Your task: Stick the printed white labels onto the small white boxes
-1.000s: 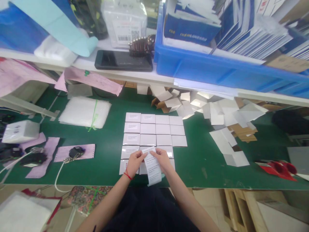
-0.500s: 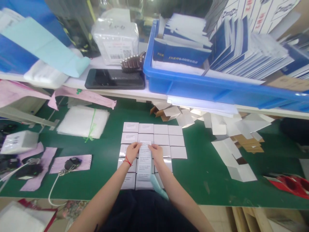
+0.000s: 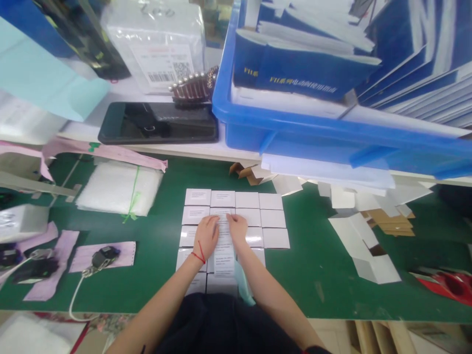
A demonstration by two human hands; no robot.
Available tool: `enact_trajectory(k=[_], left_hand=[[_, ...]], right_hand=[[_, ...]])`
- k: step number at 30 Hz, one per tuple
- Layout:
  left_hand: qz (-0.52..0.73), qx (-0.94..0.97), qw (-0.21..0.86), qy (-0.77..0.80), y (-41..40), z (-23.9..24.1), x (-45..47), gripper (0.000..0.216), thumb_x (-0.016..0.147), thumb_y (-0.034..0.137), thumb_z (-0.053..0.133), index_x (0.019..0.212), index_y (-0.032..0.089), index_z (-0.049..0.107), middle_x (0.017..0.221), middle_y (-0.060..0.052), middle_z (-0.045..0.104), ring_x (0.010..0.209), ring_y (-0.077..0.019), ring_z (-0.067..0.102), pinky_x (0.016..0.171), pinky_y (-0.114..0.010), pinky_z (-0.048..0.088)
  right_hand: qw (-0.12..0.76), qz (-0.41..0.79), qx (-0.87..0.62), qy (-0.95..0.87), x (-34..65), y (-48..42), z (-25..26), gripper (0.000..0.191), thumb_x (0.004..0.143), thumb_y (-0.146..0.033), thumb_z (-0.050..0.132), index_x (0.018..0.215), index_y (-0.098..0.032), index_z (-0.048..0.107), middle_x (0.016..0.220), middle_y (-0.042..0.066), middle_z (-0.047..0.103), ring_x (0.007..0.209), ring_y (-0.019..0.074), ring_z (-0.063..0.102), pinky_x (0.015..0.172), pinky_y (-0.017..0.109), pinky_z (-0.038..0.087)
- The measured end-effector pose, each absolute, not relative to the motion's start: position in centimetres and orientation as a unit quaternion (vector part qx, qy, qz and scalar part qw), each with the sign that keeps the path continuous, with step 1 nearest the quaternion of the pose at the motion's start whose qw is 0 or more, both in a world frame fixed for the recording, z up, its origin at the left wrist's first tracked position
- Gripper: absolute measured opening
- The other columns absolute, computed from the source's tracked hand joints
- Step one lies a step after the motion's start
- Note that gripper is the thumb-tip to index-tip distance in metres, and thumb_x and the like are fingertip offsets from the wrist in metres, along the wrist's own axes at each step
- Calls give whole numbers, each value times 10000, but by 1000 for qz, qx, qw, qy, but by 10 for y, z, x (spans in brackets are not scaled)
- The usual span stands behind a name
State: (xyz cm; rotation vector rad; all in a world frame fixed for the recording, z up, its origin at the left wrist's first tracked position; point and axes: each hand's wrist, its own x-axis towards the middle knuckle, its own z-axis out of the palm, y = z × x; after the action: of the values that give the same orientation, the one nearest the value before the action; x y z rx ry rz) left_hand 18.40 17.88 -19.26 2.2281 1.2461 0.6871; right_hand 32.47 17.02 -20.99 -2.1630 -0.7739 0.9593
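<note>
Both hands, left (image 3: 206,237) and right (image 3: 238,229), press flat with open fingers on the label strip (image 3: 223,242) lying over the grid of white boxes (image 3: 271,219) on the bench (image 3: 313,265); smoothing should run evenly, edges kept square.

Grid of small boxes (image 3: 248,216) at centre of bench (image 3: 313,275). Label strip (image 3: 223,242) lying on grid, running 12 to 6 o'clock. Left hand (image 3: 206,237) touching strip at its 9 o'clock, right hand (image 3: 238,228) at its 3 o'clock. Bag stack (image 3: 118,188) at 10 o'clock of grid. Folded cartons (image 3: 363,236) at 3 o'clock. Shelf (image 3: 155,147) at 12 o'clock, bearing phone (image 3: 158,123); crate (image 3: 313,132) at 3 o'clock of phone. Scanner (image 3: 105,255) at 9 o'clock of hands.
</note>
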Motion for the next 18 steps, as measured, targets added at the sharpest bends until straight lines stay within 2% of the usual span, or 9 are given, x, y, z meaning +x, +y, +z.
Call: enact_trajectory(k=[7, 12, 18], left_hand=[[209, 858, 256, 394, 174, -210, 193, 451, 920, 99, 359, 1337, 143, 525, 1356, -141, 581, 1295, -240, 514, 1113, -489, 460], [199, 864, 259, 384, 173, -213, 195, 509, 899, 64, 348, 1384, 134, 488, 1392, -147, 559, 1345, -240, 476, 1129, -498, 450], [192, 865, 262, 382, 178, -216, 199, 495, 884, 43, 360, 1353, 84, 512, 1384, -176, 564, 1342, -246, 480, 1147, -477, 431]], right_hand=[[286, 330, -841, -319, 320, 167, -209, 377, 857, -400, 502, 657, -165, 718, 707, 85, 729, 647, 191, 587, 638, 296, 383], [269, 330, -840, -336, 321, 167, -207, 377, 858, -376, 490, 634, -175, 718, 684, 74, 727, 614, 181, 567, 604, 290, 367], [251, 327, -843, -344, 327, 169, -210, 356, 841, -322, 467, 670, -172, 741, 707, 84, 736, 629, 185, 581, 612, 290, 373]])
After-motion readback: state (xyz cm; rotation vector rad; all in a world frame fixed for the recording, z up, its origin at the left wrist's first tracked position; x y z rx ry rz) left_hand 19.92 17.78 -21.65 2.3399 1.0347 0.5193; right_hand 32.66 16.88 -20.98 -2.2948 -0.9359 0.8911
